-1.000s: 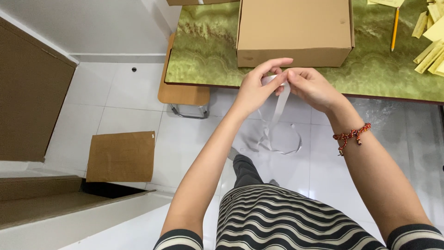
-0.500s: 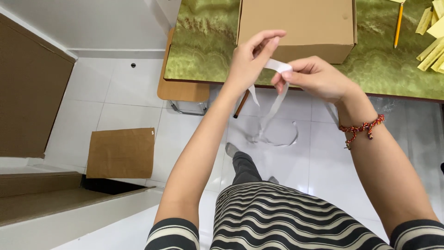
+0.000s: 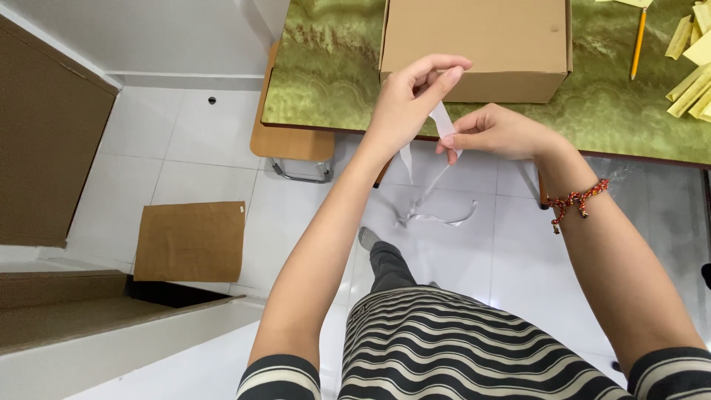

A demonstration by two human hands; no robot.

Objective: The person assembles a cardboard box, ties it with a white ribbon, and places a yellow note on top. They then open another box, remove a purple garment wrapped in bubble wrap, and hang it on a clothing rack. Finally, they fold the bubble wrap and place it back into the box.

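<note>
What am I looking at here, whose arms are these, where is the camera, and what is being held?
There is no machine here: these are a person's own two bare arms, filmed by a camera worn on their head and looking down, so you also see their striped top and the white tiled floor. The left hand and the right hand together hold a thin white strip, like tape or ribbon, pinched between the fingers of each hand; its loose end hangs down in curls toward the floor. The right wrist wears a red bracelet. Ahead is a green marbled table with a closed cardboard box, a yellow pencil and pale yellow paper strips. A flat cardboard sheet lies on the floor.
</note>
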